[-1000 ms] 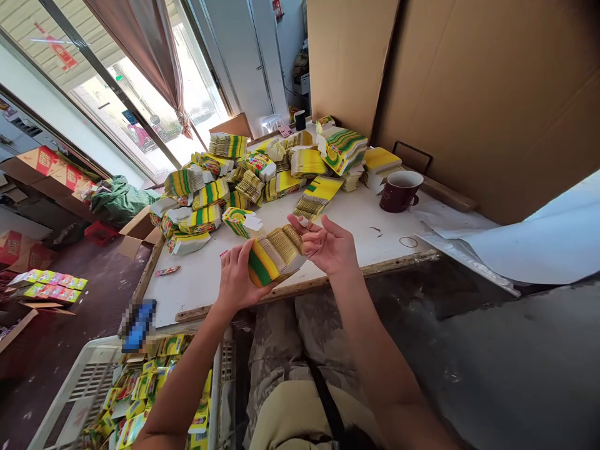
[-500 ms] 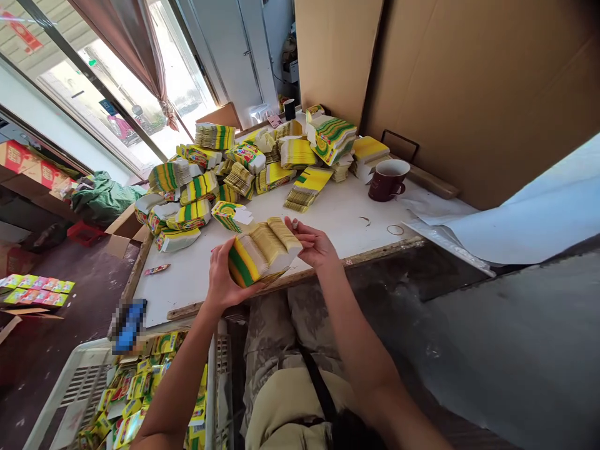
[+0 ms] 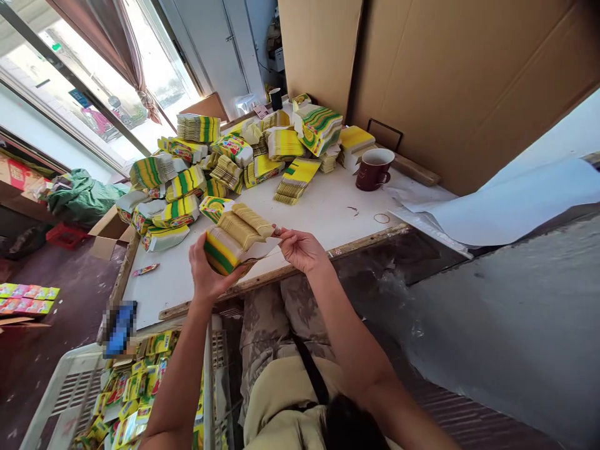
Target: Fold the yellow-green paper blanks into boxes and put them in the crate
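A thick stack of flattened yellow-and-green cartons (image 3: 244, 226) is held just above the table's front edge, its layered brown edges facing up. My left hand (image 3: 209, 273) grips the left end of the stack, thumb below and fingers behind. At the stack's right end my right hand (image 3: 302, 251) is closed, thumb and fingertips pinching the white end flaps; how many cartons it pinches I cannot tell. Just behind the stack lies a single yellow carton (image 3: 214, 207), partly hidden by it. More bundles of flattened cartons (image 3: 180, 211) are heaped farther back on the white table (image 3: 332, 215).
A dark red mug (image 3: 374, 170) stands on the table's right, near a rubber band (image 3: 382, 218). At lower left, a white plastic crate (image 3: 70, 381) holds many small cartons. A blurred blue object (image 3: 120, 329) lies at the table's left corner. Large cardboard sheets (image 3: 450, 94) rise behind.
Both hands and the stack have shifted slightly left in view, as has the whole scene. My right fingers have closed in on the stack's right end.
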`<state>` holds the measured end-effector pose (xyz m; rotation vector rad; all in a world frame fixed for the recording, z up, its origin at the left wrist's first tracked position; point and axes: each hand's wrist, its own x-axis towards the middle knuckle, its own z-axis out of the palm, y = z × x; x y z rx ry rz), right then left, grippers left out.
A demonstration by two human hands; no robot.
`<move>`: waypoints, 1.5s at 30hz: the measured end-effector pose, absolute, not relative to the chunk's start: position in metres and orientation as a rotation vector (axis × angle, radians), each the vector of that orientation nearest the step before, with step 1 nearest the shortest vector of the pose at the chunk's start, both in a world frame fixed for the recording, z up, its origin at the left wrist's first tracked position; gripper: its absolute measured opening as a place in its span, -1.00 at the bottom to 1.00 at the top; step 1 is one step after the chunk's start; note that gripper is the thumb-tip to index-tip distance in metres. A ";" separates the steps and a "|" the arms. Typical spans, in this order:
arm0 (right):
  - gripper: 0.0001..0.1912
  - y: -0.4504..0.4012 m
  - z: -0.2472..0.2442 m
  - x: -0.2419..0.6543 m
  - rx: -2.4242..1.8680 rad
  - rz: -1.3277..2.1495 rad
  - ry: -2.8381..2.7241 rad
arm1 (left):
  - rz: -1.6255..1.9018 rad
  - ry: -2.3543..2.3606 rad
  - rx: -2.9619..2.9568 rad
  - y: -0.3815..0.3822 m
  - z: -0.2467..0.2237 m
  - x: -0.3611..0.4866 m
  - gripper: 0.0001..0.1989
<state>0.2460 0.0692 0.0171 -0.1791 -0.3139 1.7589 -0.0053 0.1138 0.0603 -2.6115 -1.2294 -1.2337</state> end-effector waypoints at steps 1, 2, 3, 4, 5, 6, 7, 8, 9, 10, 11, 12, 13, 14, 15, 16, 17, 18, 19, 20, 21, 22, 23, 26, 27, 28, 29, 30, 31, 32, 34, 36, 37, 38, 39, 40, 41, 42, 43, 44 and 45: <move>-0.80 0.069 0.017 0.246 -0.172 1.759 -0.298 | -1.241 -1.244 -2.617 0.114 0.059 -0.005 0.09; -0.80 0.069 0.017 0.246 -0.162 1.764 -0.271 | -1.266 -1.267 -2.619 0.114 0.058 -0.005 0.09; -0.79 0.068 0.017 0.245 -0.153 1.775 -0.234 | -1.304 -1.295 -2.623 0.115 0.057 -0.005 0.09; -0.77 0.067 0.018 0.245 -0.148 1.790 -0.199 | -1.350 -1.323 -2.626 0.116 0.056 -0.004 0.09; -0.76 0.066 0.018 0.243 -0.145 1.806 -0.158 | -1.394 -1.349 -2.626 0.116 0.056 -0.004 0.08; -0.74 0.064 0.019 0.242 -0.144 1.821 -0.107 | -1.426 -1.369 -2.625 0.117 0.055 -0.004 0.07; -0.72 0.063 0.020 0.241 -0.143 1.830 -0.054 | -1.439 -1.380 -2.621 0.118 0.054 -0.003 0.06; -0.71 0.063 0.021 0.240 -0.144 1.834 -0.004 | -1.432 -1.383 -2.618 0.118 0.054 -0.003 0.06; -0.70 0.063 0.022 0.239 -0.144 1.830 0.038 | -1.408 -1.382 -2.613 0.118 0.053 -0.004 0.06; -0.69 0.063 0.023 0.239 -0.144 1.824 0.078 | -1.371 -1.377 -2.611 0.117 0.052 -0.004 0.06; -0.69 0.064 0.024 0.239 -0.142 1.816 0.113 | -1.329 -1.368 -2.610 0.117 0.052 -0.004 0.06; -0.69 0.065 0.026 0.239 -0.141 1.808 0.141 | -1.288 -1.355 -2.610 0.117 0.051 -0.004 0.07; -0.70 0.066 0.027 0.239 -0.140 1.799 0.164 | -1.254 -1.342 -2.607 0.116 0.050 -0.003 0.07; -0.71 0.066 0.029 0.239 -0.138 1.789 0.185 | -1.232 -1.330 -2.601 0.116 0.050 -0.003 0.07; -0.72 0.066 0.031 0.238 -0.136 1.778 0.200 | -1.222 -1.320 -2.593 0.116 0.050 -0.002 0.07; -0.72 0.065 0.034 0.238 -0.136 1.768 0.220 | -1.220 -1.314 -2.579 0.116 0.049 0.000 0.07; -0.73 0.064 0.038 0.237 -0.136 1.756 0.252 | -1.222 -1.316 -2.562 0.116 0.049 0.002 0.08; -0.73 0.061 0.042 0.236 -0.137 1.746 0.290 | -1.225 -1.325 -2.544 0.116 0.049 0.004 0.08; -0.73 0.058 0.046 0.235 -0.135 1.740 0.329 | -1.229 -1.341 -2.527 0.116 0.050 0.006 0.08; -0.73 0.055 0.049 0.234 -0.132 1.737 0.364 | -1.232 -1.361 -2.515 0.116 0.050 0.008 0.08; -0.73 0.052 0.053 0.234 -0.125 1.737 0.386 | -1.235 -1.385 -2.507 0.116 0.050 0.009 0.07; -0.74 0.049 0.055 0.234 -0.115 1.742 0.393 | -1.244 -1.411 -2.503 0.116 0.051 0.010 0.07; -0.74 0.047 0.056 0.234 -0.103 1.750 0.378 | -1.258 -1.439 -2.510 0.116 0.051 0.011 0.06; -0.77 0.044 0.050 0.242 -0.081 1.771 0.252 | -1.449 -1.562 -2.597 0.118 0.049 0.009 0.04; -0.78 0.045 0.045 0.246 -0.086 1.768 0.190 | -1.589 -1.620 -2.641 0.118 0.048 0.008 0.04; -0.80 0.048 0.039 0.250 -0.098 1.762 0.127 | -1.770 -1.680 -2.677 0.118 0.046 0.006 0.02; -0.81 0.050 0.033 0.252 -0.117 1.755 0.065 | -1.980 -1.734 -2.697 0.117 0.045 0.006 0.00; -0.82 0.053 0.026 0.253 -0.142 1.753 0.013 | -2.197 -1.776 -2.696 0.116 0.044 0.006 -0.05; -0.82 0.057 0.020 0.251 -0.166 1.758 -0.029 | -2.396 -1.801 -2.678 0.115 0.044 0.007 -0.11; -0.81 0.059 0.015 0.245 -0.189 1.773 -0.059 | -2.567 -1.807 -2.644 0.114 0.044 0.009 -0.18; -0.81 0.062 0.007 0.225 -0.228 1.824 -0.100 | -2.802 -1.764 -2.555 0.112 0.049 0.017 -0.31; -0.81 0.059 0.003 0.199 -0.267 1.891 -0.141 | -2.958 -1.665 -2.412 0.114 0.058 0.026 -0.39; -0.81 0.056 0.002 0.187 -0.291 1.924 -0.170 | -3.013 -1.617 -2.339 0.116 0.062 0.030 -0.40; -0.81 0.053 0.001 0.178 -0.316 1.948 -0.200 | -3.058 -1.573 -2.273 0.120 0.067 0.032 -0.41; -0.81 0.050 0.001 0.171 -0.341 1.954 -0.225 | -3.102 -1.537 -2.212 0.123 0.070 0.032 -0.41; -0.80 0.047 0.001 0.169 -0.367 1.945 -0.245 | -3.146 -1.511 -2.164 0.128 0.072 0.029 -0.42; -0.79 0.044 0.001 0.170 -0.393 1.922 -0.262 | -3.192 -1.498 -2.128 0.132 0.072 0.025 -0.43; -0.78 0.042 0.001 0.174 -0.420 1.882 -0.275 | -3.245 -1.510 -2.095 0.136 0.070 0.019 -0.44; -0.77 0.040 0.002 0.179 -0.448 1.823 -0.286 | -3.299 -1.557 -2.061 0.140 0.067 0.012 -0.45; -0.77 0.039 0.003 0.185 -0.473 1.756 -0.293 | -3.345 -1.643 -2.027 0.144 0.061 0.004 -0.44; -0.78 0.038 0.005 0.191 -0.500 1.672 -0.298 | -3.375 -1.762 -1.991 0.147 0.055 -0.004 -0.42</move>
